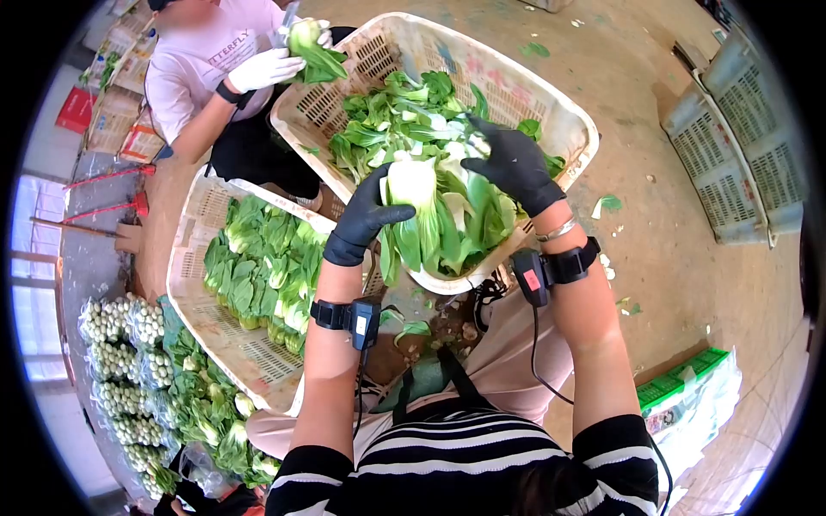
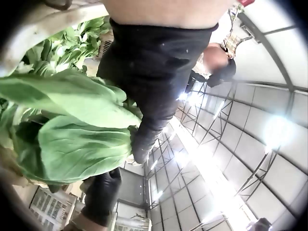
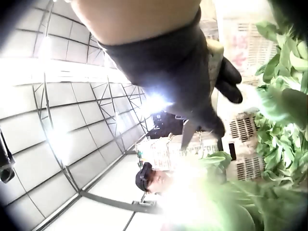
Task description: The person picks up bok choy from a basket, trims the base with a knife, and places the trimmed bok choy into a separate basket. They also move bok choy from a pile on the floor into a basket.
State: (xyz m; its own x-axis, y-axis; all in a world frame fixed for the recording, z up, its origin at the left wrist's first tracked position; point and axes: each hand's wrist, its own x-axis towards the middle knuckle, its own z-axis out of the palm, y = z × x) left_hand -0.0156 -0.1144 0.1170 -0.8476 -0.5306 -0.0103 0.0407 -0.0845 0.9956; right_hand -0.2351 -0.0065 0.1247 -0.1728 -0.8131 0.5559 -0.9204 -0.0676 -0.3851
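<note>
Bok choy (image 1: 412, 187) in gloved left fingers (image 1: 375, 182)

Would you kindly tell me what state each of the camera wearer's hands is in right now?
Left hand: closed, holding a head of leafy greens.
Right hand: closed, gripping what looks like a knife.

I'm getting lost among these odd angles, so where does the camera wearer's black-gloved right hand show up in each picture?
Head: the right hand is right of centre, in the upper half.
Left wrist: near the bottom, left of centre.
Right wrist: large, upper middle.
Shared landmark: leafy greens, middle and left in head, left in left wrist, right in right wrist.
</note>
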